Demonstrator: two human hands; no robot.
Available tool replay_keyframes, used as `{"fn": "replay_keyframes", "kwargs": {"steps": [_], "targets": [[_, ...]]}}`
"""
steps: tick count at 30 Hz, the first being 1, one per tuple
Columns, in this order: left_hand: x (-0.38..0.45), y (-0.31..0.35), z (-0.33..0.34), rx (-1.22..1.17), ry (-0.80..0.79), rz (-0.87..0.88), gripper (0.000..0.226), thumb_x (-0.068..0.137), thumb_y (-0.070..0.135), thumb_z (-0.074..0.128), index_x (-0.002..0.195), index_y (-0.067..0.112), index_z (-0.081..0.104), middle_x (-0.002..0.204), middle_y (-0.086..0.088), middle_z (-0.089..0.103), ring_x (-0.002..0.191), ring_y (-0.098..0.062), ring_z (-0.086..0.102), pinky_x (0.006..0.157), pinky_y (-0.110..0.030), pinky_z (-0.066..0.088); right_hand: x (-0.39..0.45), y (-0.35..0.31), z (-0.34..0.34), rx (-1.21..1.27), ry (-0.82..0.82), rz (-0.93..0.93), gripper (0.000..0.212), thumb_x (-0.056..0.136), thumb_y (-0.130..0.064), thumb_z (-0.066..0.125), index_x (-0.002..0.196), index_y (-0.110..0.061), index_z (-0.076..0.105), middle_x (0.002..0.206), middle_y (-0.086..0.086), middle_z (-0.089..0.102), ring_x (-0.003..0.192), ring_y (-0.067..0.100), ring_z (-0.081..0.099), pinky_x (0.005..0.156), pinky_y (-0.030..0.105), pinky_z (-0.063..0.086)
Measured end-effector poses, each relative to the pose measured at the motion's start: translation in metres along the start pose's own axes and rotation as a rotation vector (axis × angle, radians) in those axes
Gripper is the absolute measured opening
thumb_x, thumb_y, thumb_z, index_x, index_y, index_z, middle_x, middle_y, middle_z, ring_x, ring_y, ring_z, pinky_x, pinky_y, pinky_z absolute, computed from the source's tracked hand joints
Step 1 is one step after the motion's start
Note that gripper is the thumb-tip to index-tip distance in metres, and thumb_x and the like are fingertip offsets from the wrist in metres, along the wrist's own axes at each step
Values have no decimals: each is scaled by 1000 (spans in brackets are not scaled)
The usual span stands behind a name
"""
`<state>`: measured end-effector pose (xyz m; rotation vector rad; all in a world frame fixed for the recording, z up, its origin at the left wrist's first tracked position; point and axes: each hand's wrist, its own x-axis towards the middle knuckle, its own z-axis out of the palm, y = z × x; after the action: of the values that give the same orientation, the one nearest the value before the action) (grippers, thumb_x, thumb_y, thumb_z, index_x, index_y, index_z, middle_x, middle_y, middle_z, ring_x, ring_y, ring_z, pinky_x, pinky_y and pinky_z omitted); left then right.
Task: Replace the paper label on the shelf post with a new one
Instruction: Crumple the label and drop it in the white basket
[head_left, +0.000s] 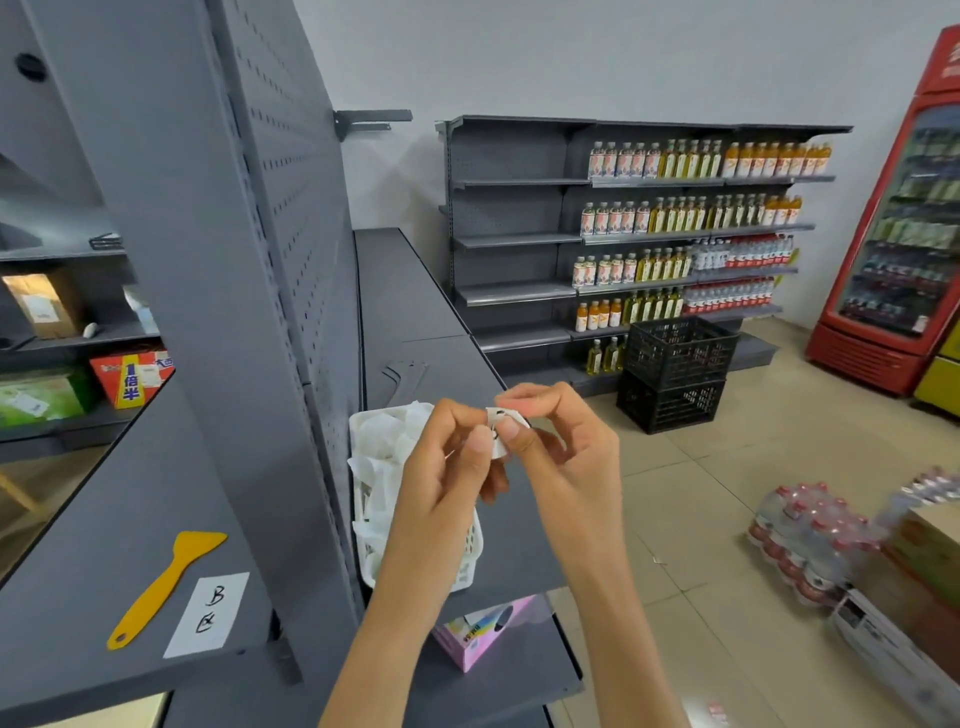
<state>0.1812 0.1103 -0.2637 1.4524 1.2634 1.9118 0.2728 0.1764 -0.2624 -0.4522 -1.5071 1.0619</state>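
Note:
Both my hands meet in front of me over the grey shelf. My left hand and my right hand pinch one small crumpled white paper label with black writing between thumbs and fingers. A flat white paper label handwritten "B" lies on the grey shelf at lower left, beside a yellow plastic scraper. The grey perforated shelf post rises between that shelf and my hands. No label shows on the post.
A white plastic basket full of crumpled white paper stands on the shelf under my left hand. A pink box sits on the shelf below. Black crates, stocked bottle shelves, a red fridge and bottle packs stand on the floor at right.

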Motion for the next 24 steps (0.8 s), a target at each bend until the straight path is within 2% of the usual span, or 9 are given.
{"fn": "replay_keyframes", "kwargs": {"steps": [2,4,7,10,14,17,19,21,24], "targets": [[1,-2,-2,41,-69,13,25,99,29,48,87,8,53,73,8,57,64,-9,55,65,-21,47,1,-2,-3,40,-7,32,19,90,-1,68,80,-16,65,82,1,71,58,16,65,61,30,55],[3,-4,-2,36,-81,14,26,96,31,56,82,11,51,68,10,55,60,-8,53,63,-18,46,1,0,-6,83,-26,47,18,90,-4,68,77,-14,63,70,2,69,47,14,61,56,26,53],[7,-11,3,51,14,22,38,82,41,64,75,8,48,59,6,48,52,-10,44,54,-17,40,3,7,-6,90,-64,71,20,87,-11,73,72,-20,64,72,-1,72,59,12,67,67,28,55],[8,-20,6,58,132,21,49,74,43,69,73,0,44,57,-11,36,50,-13,33,48,-16,32,4,18,-6,104,-71,93,32,86,-4,73,67,-29,68,76,0,75,73,14,72,74,29,58],[10,-27,9,44,256,-21,53,71,45,71,69,3,39,51,11,39,47,-5,31,45,-11,29,5,27,-2,203,-108,145,16,88,0,69,78,-12,74,77,1,77,73,10,74,70,18,55],[14,-33,8,46,370,-69,55,71,51,75,64,14,35,54,8,40,46,-4,33,47,-14,32,4,39,-3,223,-170,150,14,90,-10,66,93,-2,77,87,3,79,82,10,75,75,17,55],[16,-37,7,62,439,-94,61,75,54,74,65,8,34,58,-3,37,47,-8,31,48,-21,31,3,45,-3,191,-221,127,15,92,-8,63,99,-1,75,90,-1,78,87,8,74,78,17,54],[15,-39,9,24,445,-124,61,82,50,71,66,4,35,54,-1,32,47,-10,28,46,-22,27,4,51,-2,198,-247,118,10,91,0,64,97,3,71,86,-3,76,86,8,74,78,18,54],[15,-38,8,-58,377,-191,52,84,43,61,69,-4,44,48,5,30,42,-6,27,39,-15,24,6,58,0,230,-254,134,11,89,4,66,93,14,63,78,-8,74,78,5,73,74,18,55]]}}
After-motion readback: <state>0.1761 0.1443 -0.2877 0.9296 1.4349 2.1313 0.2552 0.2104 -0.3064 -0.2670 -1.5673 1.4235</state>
